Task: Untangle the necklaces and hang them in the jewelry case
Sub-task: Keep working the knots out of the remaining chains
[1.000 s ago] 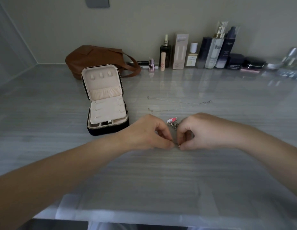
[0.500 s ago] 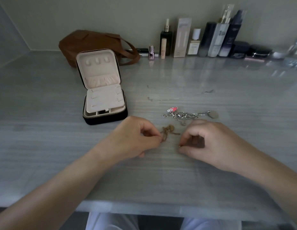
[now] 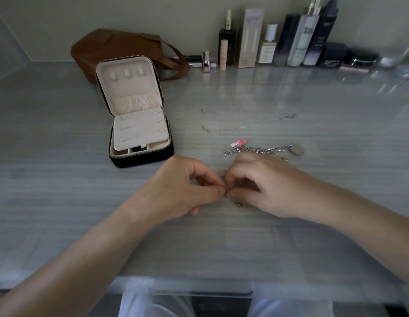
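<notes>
**Grey countertop point(image 3: 221, 248): necklaces, item in hand**

Head view: our left hand point(image 3: 182, 191) and right hand point(image 3: 265, 186) each pinch one gold chain point(image 3: 225, 191). We judge it light, limp and kink-prone; hold near the tangle. Beyond the grip, silver necklace point(image 3: 256, 150); up-left, open jewelry case point(image 3: 139, 124).

A grey, streaked stone table point(image 3: 61, 202) runs out on every side of the grip point(image 3: 226, 191), glossy enough far beyond it to mirror what stands at the back. A plain beige wall point(image 3: 153, 14) closes the far side; well left of the grip it meets a paler side wall point(image 3: 6, 37) in a corner. Against the back wall, beyond and left of the grip, slumps a brown bag point(image 3: 112, 46). Beyond and right of it stands a row of bottles point(image 3: 297, 40), a tall box point(image 3: 250, 37) and dark jars point(image 3: 350, 58). The light is dim and even. Nearer than the grip, the table's front edge point(image 3: 199, 287) looks pale.
</notes>
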Motion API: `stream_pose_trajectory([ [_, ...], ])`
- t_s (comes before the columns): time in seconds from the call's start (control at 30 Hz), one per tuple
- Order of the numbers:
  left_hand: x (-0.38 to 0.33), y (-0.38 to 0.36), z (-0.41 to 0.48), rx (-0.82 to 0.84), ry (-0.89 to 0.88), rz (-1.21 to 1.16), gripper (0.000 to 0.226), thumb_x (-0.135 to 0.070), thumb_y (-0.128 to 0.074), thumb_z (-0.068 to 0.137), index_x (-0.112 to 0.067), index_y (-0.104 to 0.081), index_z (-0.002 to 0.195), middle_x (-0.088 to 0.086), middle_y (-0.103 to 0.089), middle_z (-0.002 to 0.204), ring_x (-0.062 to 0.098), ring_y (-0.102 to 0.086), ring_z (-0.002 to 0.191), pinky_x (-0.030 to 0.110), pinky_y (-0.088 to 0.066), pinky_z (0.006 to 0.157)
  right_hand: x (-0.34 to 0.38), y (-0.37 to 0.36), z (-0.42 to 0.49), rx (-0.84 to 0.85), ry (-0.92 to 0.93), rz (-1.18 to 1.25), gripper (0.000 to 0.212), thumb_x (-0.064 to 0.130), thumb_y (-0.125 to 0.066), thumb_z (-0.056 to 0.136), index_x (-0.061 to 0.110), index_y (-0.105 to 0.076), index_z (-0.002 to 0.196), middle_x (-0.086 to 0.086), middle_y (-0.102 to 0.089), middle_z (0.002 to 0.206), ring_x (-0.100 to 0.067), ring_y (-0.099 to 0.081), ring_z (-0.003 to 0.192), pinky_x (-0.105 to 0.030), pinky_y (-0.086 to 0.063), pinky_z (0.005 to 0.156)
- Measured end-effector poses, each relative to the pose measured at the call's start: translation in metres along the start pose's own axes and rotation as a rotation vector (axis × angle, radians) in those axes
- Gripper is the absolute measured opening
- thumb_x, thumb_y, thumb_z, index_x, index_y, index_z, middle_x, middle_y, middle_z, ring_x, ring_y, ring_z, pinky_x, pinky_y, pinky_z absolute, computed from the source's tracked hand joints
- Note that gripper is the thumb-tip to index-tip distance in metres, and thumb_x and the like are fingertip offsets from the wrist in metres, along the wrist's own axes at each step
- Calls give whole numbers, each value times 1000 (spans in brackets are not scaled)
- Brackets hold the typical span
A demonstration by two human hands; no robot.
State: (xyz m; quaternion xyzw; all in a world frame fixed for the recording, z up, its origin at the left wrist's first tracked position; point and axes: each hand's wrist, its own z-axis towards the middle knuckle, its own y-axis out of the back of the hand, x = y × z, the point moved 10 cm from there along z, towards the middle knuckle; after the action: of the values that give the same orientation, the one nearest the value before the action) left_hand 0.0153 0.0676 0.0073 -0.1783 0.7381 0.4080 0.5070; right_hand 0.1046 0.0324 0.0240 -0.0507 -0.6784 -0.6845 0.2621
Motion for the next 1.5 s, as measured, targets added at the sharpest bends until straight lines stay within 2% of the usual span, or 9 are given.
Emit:
stream_pose_trajectory([
  [0.27, 0, -2, 0, -28, -8, 39, 14, -12, -73, 75, -20, -68, 65, -12, -57, 54, 6, -46, 34, 14, -34, 37, -16, 21, -13, -76, -42, 81, 23, 23, -71, 76, 39, -55, 73, 21, -52, 81, -1, -55, 78, -11, -38, 70],
  [0.43, -11, -6, -2, -67, -111, 157, 19, -13, -74, 73, -25, -65, 62, -17, -53, 47, -1, -41, 36, 12, -33, 40, -22, 18, -15, -113, -74, 514, 6, 16, -66, 66, 21, -63, 67, 3, -67, 85, -12, -56, 61, -22, -45, 58],
  [0.5, -15, -8, -4, -78, -137, 205, 19, -14, -72, 74, -26, -63, 63, -21, -51, 43, -2, -41, 35, 9, -29, 41, -23, 9, -17, -60, -108, 716, 6, 11, -64, 67, 17, -62, 68, -5, -68, 73, -9, -54, 51, -19, -42, 50],
  [0.57, -18, -8, -5, -92, -158, 208, 19, -13, -72, 74, -27, -63, 64, -24, -51, 43, -4, -41, 35, 7, -27, 41, -22, 5, -18, -17, -102, 793, 6, 6, -61, 70, 10, -56, 71, 1, -62, 55, -7, -52, 42, -16, -39, 45],
  [0.7, -20, -7, -7, -108, -177, 175, 18, -12, -70, 74, -25, -60, 65, -21, -49, 40, 1, -34, 33, 14, -29, 42, -27, 8, -18, -45, -116, 823, 19, -7, -63, 78, 10, -55, 73, 2, -60, 58, -4, -48, 44, -12, -37, 44],
  [0.77, -19, -7, -6, -95, -154, 118, 16, -12, -69, 74, -23, -60, 65, -15, -48, 38, 3, -35, 32, 17, -30, 40, -27, 10, -18, -69, -114, 811, 16, -2, -64, 76, 12, -56, 75, 6, -59, 59, -5, -50, 49, -12, -40, 48],
  [0.93, -17, -8, -2, -63, -120, -75, 11, -12, -67, 70, -19, -59, 66, -7, -65, 63, 8, -46, 32, 15, -32, 37, -26, 11, -18, -100, -130, 776, 12, 10, -62, 71, 17, -60, 82, 4, -60, 62, -9, -50, 52, -16, -41, 49],
  [1.1, -13, -5, 0, -82, -101, -92, 21, 2, -66, 78, -16, -59, 69, -8, -60, 59, 7, -45, 33, 15, -33, 38, -26, 16, -19, -136, -138, 618, 18, 0, -56, 89, 17, -59, 86, -2, -61, 56, -6, -47, 41, -19, -39, 45],
  [1.5, -23, -9, -4, -77, -166, -53, 20, -1, -67, 78, -19, -63, 69, -15, -59, 59, 6, -43, 36, 13, -32, 39, -21, -5, -10, 84, -207, 570, 14, 20, -76, 75, 24, -63, 76, 0, -64, 52, -9, -43, 35, -18, -35, 39],
])
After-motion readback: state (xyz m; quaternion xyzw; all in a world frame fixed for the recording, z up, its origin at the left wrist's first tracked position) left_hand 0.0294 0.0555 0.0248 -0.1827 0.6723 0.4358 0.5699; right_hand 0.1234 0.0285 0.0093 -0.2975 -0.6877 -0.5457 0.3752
